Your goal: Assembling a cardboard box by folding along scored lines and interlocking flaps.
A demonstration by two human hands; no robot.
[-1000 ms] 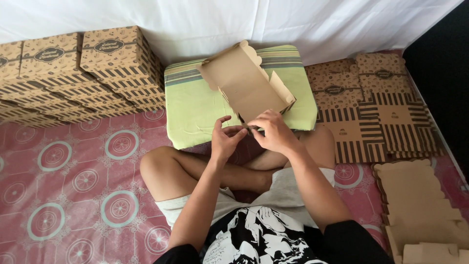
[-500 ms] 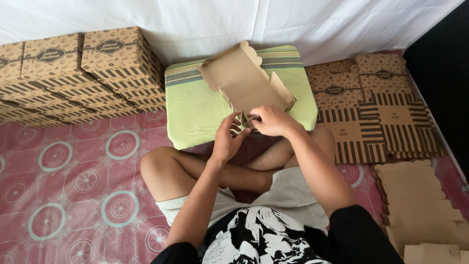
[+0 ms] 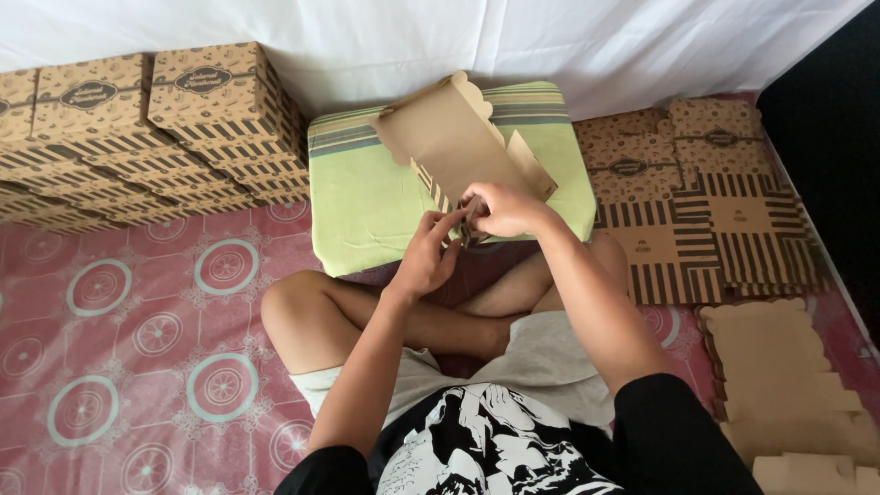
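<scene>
A half-folded brown cardboard box [image 3: 456, 137] with a scalloped flap stands tilted over a green striped cushion [image 3: 367, 197]. My right hand [image 3: 502, 209] grips the box's near lower corner. My left hand [image 3: 427, 257] pinches the same near edge from the left, its fingers touching the card beside the right hand. I sit cross-legged, knees just under the box.
Finished patterned boxes [image 3: 220, 119] are stacked at the back left. Flat printed blanks [image 3: 706, 206] lie to the right, and plain brown blanks [image 3: 779, 376] are piled at the lower right. A white curtain [image 3: 550, 41] hangs behind; a pink patterned mat [image 3: 137, 348] covers the floor.
Both hands moved up and closer together onto the box's near edge. The box has tipped a little more upright over the cushion.
</scene>
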